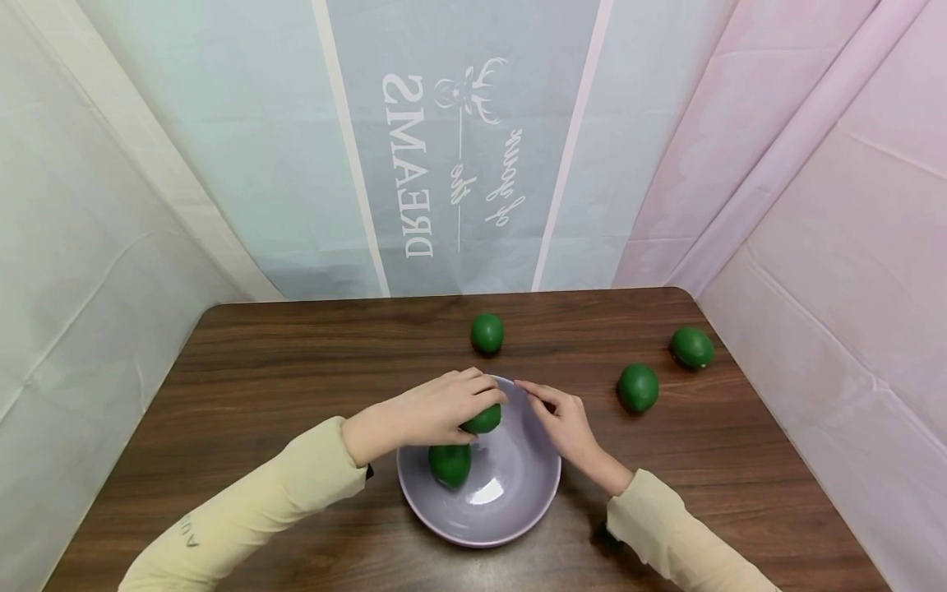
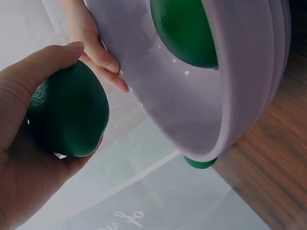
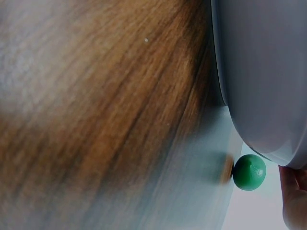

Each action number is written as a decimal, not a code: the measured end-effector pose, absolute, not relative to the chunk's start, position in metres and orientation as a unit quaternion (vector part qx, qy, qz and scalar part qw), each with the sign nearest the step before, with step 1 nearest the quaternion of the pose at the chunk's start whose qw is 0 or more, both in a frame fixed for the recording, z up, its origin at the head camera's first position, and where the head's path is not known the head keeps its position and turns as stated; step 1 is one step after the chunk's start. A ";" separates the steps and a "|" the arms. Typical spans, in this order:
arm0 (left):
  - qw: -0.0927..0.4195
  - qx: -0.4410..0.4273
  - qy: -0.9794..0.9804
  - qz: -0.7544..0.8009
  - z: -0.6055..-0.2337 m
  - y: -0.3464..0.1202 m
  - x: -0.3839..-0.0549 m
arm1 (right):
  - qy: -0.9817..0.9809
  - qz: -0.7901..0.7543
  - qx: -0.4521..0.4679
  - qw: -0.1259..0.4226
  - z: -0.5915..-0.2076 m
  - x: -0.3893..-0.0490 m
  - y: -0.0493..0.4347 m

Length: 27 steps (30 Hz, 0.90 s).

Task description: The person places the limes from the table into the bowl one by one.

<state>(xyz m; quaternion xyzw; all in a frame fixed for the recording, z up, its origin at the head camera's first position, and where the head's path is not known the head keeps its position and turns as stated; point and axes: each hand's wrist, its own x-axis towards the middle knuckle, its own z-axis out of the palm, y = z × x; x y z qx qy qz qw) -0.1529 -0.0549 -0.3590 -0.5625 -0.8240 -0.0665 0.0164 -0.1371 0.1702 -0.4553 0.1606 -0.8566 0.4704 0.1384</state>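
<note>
My left hand (image 1: 444, 407) grips a green lime (image 1: 484, 420) above the far part of a lilac bowl (image 1: 510, 501). In the left wrist view the thumb lies over the top of this lime and the fingers support it from below. Another lime (image 1: 450, 467) lies inside the bowl, on its left side, just below the left hand. My right hand (image 1: 568, 427) holds the bowl's far right rim between thumb and fingers, as the left wrist view shows.
One lime (image 1: 487, 333) sits on the wooden table (image 1: 311, 353) behind the bowl. Two more, a nearer lime (image 1: 638, 388) and a farther lime (image 1: 692, 348), lie toward the right edge. A printed curtain (image 1: 459, 148) hangs behind the table, with pale cloth at both sides.
</note>
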 end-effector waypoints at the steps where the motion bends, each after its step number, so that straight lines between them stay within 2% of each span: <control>1: 0.016 -0.565 -0.823 -0.064 -0.359 -0.054 -0.152 | -0.857 0.470 0.160 0.139 -0.455 -0.137 0.170; 10: 0.000 -0.575 -0.818 -0.023 -0.363 -0.050 -0.148 | -0.859 0.467 0.161 0.138 -0.421 -0.122 0.159; 27: -0.039 -0.572 -0.819 0.015 -0.371 -0.043 -0.145 | -0.854 0.478 0.166 0.120 -0.421 -0.122 0.160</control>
